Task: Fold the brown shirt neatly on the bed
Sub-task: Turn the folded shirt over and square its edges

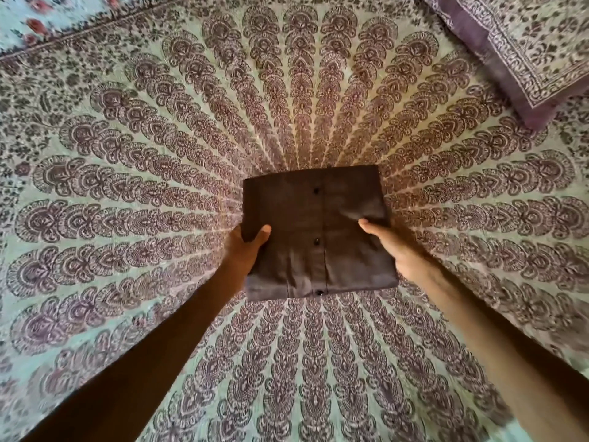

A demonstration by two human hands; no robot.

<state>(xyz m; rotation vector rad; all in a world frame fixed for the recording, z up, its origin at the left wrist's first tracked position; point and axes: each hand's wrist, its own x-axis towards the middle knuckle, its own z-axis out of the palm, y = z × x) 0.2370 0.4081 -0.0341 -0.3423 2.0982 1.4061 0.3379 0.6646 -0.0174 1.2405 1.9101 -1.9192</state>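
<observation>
The brown shirt [315, 231] is folded into a compact rectangle with its dark button placket running down the middle. It is at the centre of the view, over the patterned bed cover [191, 154]. My left hand [245, 247] grips its left edge, thumb on top and fingers hidden underneath. My right hand [395, 247] grips its right edge the same way, thumb lying on the cloth. Whether the shirt rests on the bed or is held just above it I cannot tell.
A purple-bordered pillow [522, 49] lies at the far right corner of the bed. A light floral cloth [38, 17] shows at the far left. The mandala-printed cover spreads all around the shirt.
</observation>
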